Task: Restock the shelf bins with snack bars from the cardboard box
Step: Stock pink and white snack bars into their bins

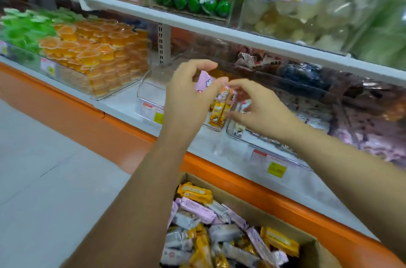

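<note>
Orange jelly cups [92, 52] pack the far-left tub, well apart from the work. Just right of them, the clear shelf bin [151, 96] stands mostly bare on its near side, and its front wall is the first edge to mind: a knock there could slide it toward the orange shelf lip [131, 131].

The left hand [191, 92] hovers over the bin, fingers curved in a loose C. A pink bar [205, 83] shows just past its thumb, but whether the hand holds it cannot be told. Orange bars [217, 114] stand upright against the bin's right side; a clumsy release would likely topple them or send one over the wall.

The right hand [259, 111] meets the left across the bin, fingers bent, index tip close to the left thumb. Whether it grips a bar is unclear through the blur. With both hands crowded over one narrow opening, they risk bumping each other.

Above, the upper shelf edge [219, 30] hangs close over the knuckles, so lifting room is slim; the open room lies back toward the aisle. Below the forearms, the cardboard box [252, 204] holds a heap of snack bars [197, 193], touching the shelf lip. To the right, the neighbouring bin [285, 153] sits just beside, leaving little sideways slack.
</note>
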`<action>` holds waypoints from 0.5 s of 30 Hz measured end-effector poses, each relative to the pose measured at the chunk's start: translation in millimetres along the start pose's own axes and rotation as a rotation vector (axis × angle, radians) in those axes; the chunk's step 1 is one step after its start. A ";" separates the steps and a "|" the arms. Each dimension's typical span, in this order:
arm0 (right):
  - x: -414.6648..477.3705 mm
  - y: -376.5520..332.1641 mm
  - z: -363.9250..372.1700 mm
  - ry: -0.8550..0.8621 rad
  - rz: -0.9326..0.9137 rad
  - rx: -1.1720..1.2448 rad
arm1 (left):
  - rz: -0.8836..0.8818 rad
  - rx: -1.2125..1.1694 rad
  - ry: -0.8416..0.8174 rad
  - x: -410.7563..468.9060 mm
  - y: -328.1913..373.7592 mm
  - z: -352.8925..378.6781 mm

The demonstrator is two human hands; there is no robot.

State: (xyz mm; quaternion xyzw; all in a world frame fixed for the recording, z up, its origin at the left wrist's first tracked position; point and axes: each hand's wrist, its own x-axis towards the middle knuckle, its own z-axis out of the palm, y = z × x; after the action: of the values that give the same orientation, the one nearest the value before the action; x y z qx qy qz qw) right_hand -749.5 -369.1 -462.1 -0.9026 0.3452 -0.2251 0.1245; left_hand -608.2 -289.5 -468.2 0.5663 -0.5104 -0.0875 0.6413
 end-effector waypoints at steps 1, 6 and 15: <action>-14.0 4.6 -10.9 0.005 0.015 -0.002 | 0.022 -0.002 -0.036 -3.4 9.9 9.6; -88.7 30.3 -50.3 0.130 0.067 -0.005 | 0.178 0.028 -0.267 -24.3 46.7 68.6; -206.2 89.1 -93.0 0.393 0.320 0.196 | 0.341 0.019 -0.692 -75.6 99.7 180.7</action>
State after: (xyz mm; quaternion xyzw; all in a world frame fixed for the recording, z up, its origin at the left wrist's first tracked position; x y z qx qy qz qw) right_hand -982.0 -300.6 -481.3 -0.7591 0.4775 -0.4060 0.1759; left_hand -826.0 -318.2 -458.1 0.4162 -0.7844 -0.1607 0.4310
